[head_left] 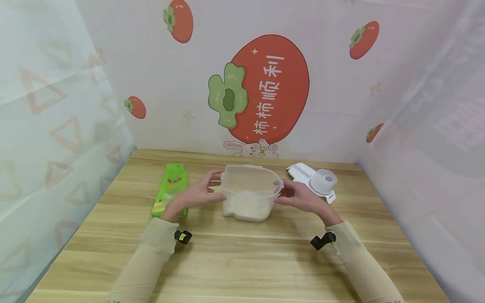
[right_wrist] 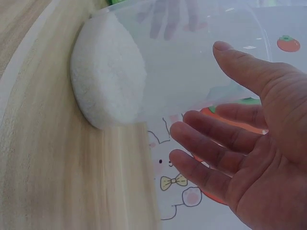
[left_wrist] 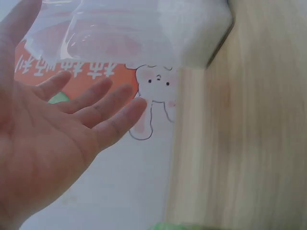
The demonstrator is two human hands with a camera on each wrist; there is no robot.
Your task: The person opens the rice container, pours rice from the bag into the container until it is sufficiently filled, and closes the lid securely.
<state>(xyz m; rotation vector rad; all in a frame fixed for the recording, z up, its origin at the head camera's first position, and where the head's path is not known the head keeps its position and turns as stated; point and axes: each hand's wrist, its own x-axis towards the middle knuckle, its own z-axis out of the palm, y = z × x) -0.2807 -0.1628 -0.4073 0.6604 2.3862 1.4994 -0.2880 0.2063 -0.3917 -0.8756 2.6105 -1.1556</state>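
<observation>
A clear plastic container (head_left: 248, 189) stands upright on the table with its top uncovered. White rice-like grains (right_wrist: 110, 72) fill its lower part. On its left side my left hand (head_left: 202, 191) has the fingers spread, with thumb and fingertips right at the wall. The left wrist view shows that palm (left_wrist: 48, 148) bare, fingers loosely extended. My right hand (head_left: 301, 195) is at the opposite side by the rim, its thumb (right_wrist: 240, 64) overlapping the container wall in the right wrist view. Its other fingers are relaxed and bent a little, with nothing in the palm.
A green printed bag (head_left: 172, 189) lies left of the container, behind the left wrist. At the back right lies a white lid (head_left: 301, 171) with a clear measuring cup (head_left: 323, 180) on it. A printed cloth (head_left: 326, 130) hangs behind the wooden table (head_left: 242, 261).
</observation>
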